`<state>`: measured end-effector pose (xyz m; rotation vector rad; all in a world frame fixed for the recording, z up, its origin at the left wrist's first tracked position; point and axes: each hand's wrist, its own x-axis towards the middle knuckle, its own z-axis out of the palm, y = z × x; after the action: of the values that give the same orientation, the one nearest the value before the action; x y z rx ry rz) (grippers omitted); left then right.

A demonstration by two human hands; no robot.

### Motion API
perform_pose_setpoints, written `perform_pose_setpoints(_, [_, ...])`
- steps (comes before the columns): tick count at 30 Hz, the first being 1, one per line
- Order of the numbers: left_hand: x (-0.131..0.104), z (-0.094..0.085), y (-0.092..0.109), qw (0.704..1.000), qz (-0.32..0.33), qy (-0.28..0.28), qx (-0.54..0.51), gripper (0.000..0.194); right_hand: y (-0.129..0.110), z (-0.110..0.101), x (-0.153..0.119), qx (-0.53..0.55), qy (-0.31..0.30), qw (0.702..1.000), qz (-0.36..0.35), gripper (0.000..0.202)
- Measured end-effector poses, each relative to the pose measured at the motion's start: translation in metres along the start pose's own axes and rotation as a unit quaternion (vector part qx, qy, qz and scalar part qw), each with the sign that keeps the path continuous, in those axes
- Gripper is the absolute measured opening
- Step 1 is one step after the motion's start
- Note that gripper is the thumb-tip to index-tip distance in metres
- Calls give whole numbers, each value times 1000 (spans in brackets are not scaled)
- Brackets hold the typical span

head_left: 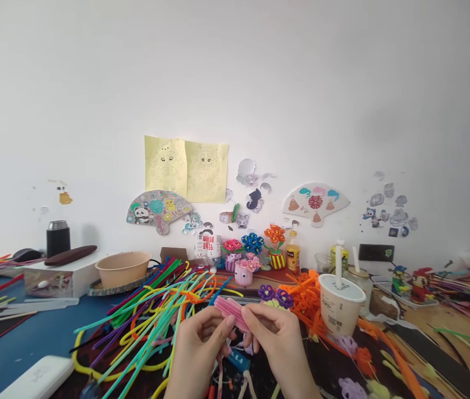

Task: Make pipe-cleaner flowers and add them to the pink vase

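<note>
Landmark: the lidded paper cup, upright with a straw on the worktop. The pink bundle, side-by-side fuzzy strands, was held up left of the cup, lying aslant between two hands. The left hand, farther from the cup, had its fingers closed on the bundle, thumb pressed along the near face. The right hand, between bundle and cup, pinched the other end, thumb on top. Lower fingertips were partly hidden; their exact grip could not be told.

Well left of the cup, past the left hand, spread a loose heap of coloured pipe cleaners, mostly turquoise and yellow. Orange pipe cleaners lay just left of the cup, purple flowers beyond them. Farther back and left of it stood a pink pot with eyes and blue flowers. Two small figures stood to its right; a glass jar stood just behind it.
</note>
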<state>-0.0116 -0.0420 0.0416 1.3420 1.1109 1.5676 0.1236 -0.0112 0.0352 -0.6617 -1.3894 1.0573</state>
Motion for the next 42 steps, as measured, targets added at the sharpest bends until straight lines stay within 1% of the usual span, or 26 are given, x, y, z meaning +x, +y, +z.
perform_pose_setpoints(3, [0,-1,-1,1000,0,1,4,34,-1,2,0,5,-4,1000,5,28])
perform_pose_setpoints(8, [-1,-3,-1,1000,-1,-7,2,34,-1,0,1,-4,-33,999,17,28])
perform_pose_setpoints(14, [-2,-3,-1,1000,0,8,25,35,-1,-1,1,-31,-36,999,26,29])
perform_pose_setpoints(21, [-1,-3,1,1000,15,-1,3,36,0,-2,0,-26,-55,997,41,31])
perform_pose_setpoints(24, [-1,-3,0,1000,20,3,5,36,2,-2,0,-34,-68,996,40,33])
perform_pose_setpoints(27, [-2,-1,-1,999,30,27,2,35,5,0,-1,-49,-58,997,28,33])
perform_pose_setpoints(30, [-4,3,-1,995,44,83,-19,35,6,5,-3,-80,-24,996,-13,31])
perform_pose_setpoints(32, [-5,5,0,992,60,108,-9,34,6,6,-5,-128,-10,990,-67,29])
perform_pose_setpoints(33, [-6,6,0,991,71,109,9,32,6,7,-5,-159,-8,982,-101,28])
perform_pose_setpoints(35, [-7,6,2,990,86,93,66,31,6,6,-6,-220,-14,961,-170,25])
perform_pose_setpoints(37, [-8,6,4,986,96,84,112,30,7,5,-6,-254,-26,941,-224,22])
perform_pose_setpoints(40, [-9,5,4,984,107,95,108,28,7,5,-7,-261,-40,926,-268,21])
perform_pose_setpoints(42, [-9,5,3,985,109,98,87,28,6,7,-7,-262,-34,926,-271,21])
